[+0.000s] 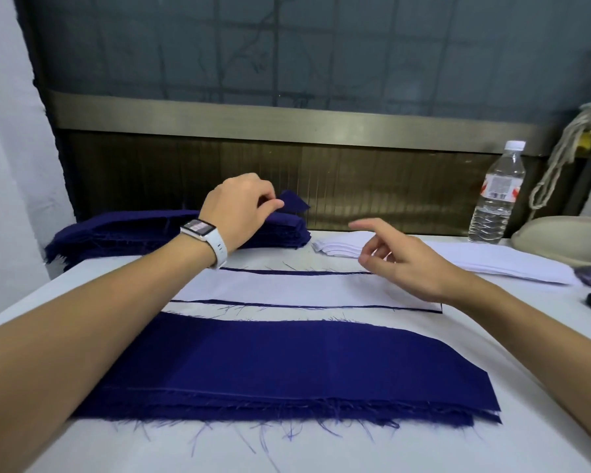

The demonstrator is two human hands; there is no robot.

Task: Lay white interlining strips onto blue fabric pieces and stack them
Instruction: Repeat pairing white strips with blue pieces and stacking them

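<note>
left grip (244, 208): pinches a raised corner atop the blue stack (123, 233), far left.
right grip (400, 257): fingers loosely spread, beside the white strip pile (338, 246).
front blue piece (287, 363): frayed near edge, tabletop (321, 450) margin before it.

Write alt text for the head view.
A person's left hand pinches the top piece of a blue fabric stack; the open right hand hovers by a pile of white interlining strips. Nearer lie a strip-covered piece and a bare blue piece.

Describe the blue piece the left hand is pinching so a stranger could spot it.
On the table, find the blue fabric pile at far left. The pinched piece is its top layer: only its corner stands lifted, in the left hand.
</note>
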